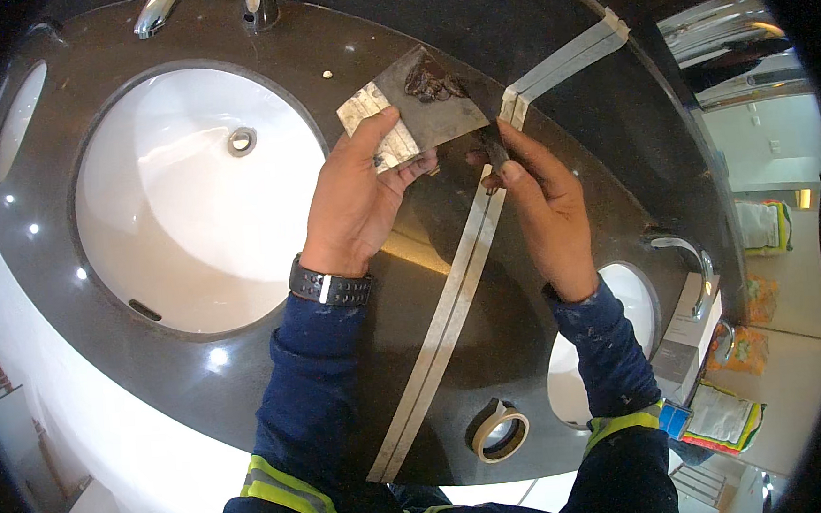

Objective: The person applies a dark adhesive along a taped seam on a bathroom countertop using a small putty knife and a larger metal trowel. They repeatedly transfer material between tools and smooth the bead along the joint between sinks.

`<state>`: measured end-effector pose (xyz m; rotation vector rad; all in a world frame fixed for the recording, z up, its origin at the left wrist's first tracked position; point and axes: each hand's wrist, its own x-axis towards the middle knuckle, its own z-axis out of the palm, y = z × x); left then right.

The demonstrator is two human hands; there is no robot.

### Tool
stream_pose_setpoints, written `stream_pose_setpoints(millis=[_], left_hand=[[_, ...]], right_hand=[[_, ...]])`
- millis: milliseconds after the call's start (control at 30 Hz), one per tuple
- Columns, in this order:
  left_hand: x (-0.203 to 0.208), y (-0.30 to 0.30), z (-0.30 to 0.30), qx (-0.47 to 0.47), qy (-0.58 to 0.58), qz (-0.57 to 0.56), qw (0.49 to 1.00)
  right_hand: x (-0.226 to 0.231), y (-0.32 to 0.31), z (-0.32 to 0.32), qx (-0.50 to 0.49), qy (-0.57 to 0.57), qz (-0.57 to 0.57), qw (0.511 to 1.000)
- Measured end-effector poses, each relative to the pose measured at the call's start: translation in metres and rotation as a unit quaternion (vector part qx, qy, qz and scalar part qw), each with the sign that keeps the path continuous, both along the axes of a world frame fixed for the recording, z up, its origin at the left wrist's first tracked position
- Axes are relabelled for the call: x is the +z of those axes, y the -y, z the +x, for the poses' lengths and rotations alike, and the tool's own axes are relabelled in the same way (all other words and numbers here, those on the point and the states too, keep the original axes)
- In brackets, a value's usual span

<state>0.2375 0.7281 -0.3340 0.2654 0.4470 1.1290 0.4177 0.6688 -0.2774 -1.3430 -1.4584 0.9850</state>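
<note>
My left hand, with a black watch on its wrist, grips a broad flat scraper by its pale, worn edge, thumb on top. A lump of dark brown paste lies on the grey metal blade. Close by the blade's right corner, my right hand pinches a small dark, flat tool between thumb and fingers; its exact kind is hard to make out. Beneath both hands, two strips of masking tape run along a thin seam in the dark countertop.
A large white basin is set into the counter at left, a smaller basin at right. The tape roll lies near the front edge. More tape climbs the backsplash. A faucet stands at the far left, a box at right.
</note>
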Motion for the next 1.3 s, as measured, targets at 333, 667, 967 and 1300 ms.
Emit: stream_pose_setpoints(millis=[333, 667, 967, 1300], left_hand=[[0.001, -0.006, -0.011, 0.008, 0.022, 0.064, 0.998], [-0.011, -0.017, -0.024, 0.026, 0.028, 0.045, 0.998], [-0.005, -0.014, -0.023, 0.038, 0.01, 0.059, 0.997], [-0.018, -0.025, -0.032, 0.001, 0.044, 0.113, 0.993]], right_hand=[[0.016, -0.017, 0.056, -0.035, 0.379, 0.148, 0.913], [0.015, -0.038, 0.075, 0.013, 0.647, 0.147, 0.748], [-0.002, -0.043, 0.078, 0.041, 0.628, 0.134, 0.765], [-0.001, -0.033, 0.065, 0.075, 0.618, 0.122, 0.773]])
